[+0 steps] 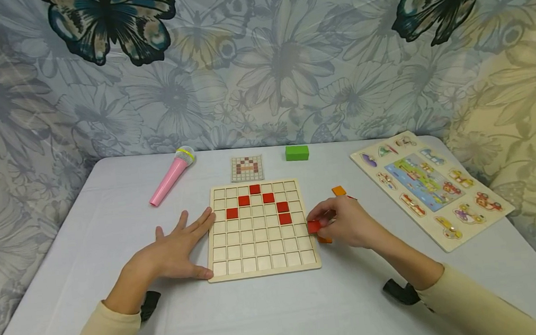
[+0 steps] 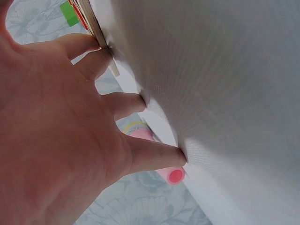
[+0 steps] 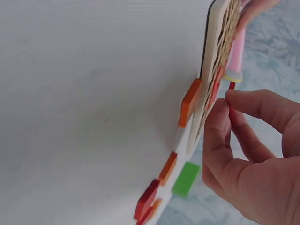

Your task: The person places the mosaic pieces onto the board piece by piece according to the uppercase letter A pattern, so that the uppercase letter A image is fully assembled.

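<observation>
Left hand [image 1: 179, 247] spread flat, steadying grid board [image 1: 263, 266] mid-counter; right hand [image 1: 344, 223] pinching red tile [image 1: 314, 226]. Six red tiles placed, most cells bare.

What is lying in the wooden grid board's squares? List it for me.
Six red tiles sit in the wooden grid board, forming an arch near its far edge; the other squares show bare wood. The left hand hides none; the right hand pinches another red tile beside the board.

No words, brands or numbers could be read in any view. The puzzle board [image 1: 430, 188] at the right of the frame carried only small pictures, and the card [image 1: 247, 168] above the centre showed only a coloured grid pattern.
</observation>
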A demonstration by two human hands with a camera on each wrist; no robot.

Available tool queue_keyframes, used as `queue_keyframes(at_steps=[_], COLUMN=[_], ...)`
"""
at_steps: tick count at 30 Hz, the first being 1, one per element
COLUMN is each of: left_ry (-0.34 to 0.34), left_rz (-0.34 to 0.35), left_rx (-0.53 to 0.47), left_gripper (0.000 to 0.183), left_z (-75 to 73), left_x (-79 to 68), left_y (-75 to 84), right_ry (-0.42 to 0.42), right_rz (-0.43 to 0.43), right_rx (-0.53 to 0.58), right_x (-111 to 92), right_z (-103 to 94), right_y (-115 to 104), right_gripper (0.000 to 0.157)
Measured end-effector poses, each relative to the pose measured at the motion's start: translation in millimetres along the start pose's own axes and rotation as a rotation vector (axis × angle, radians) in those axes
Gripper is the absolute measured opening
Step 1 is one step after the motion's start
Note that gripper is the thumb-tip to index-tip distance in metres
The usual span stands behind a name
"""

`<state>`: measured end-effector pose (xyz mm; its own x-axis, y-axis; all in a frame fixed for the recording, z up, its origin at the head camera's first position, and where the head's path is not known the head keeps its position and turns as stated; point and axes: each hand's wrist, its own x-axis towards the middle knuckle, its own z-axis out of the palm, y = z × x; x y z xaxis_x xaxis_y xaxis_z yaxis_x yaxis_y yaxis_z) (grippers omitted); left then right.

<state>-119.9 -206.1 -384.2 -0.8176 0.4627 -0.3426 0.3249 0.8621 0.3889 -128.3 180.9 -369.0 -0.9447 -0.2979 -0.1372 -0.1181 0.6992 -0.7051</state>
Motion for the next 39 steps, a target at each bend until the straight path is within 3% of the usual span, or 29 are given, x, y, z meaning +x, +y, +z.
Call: queue_keyframes(at_steps=[8,19,39], left_ry=[0.000,0.002,-0.003], left_rz=[-0.002,0.005,-0.002], left_rx=[0.004,0.013,0.004], left_gripper=[0.121,0.121,0.122], left_z=[-0.1,-1.3,-1.3], left_x=[-0.8,-0.8,-0.8], left_y=[0.0,0.9,-0.4], right_ry=[-0.029,-0.038,-0.127], right_rz=[0.019,-0.006,-0.057], right_rx=[0.032,-0.023,0.020], right_x=[16.1,35.2,68.9], right_z=[9.3,20.2,54.6], right_y=[-12.2,-29.4,-66.5], right_gripper=[0.025,0.025,0.027])
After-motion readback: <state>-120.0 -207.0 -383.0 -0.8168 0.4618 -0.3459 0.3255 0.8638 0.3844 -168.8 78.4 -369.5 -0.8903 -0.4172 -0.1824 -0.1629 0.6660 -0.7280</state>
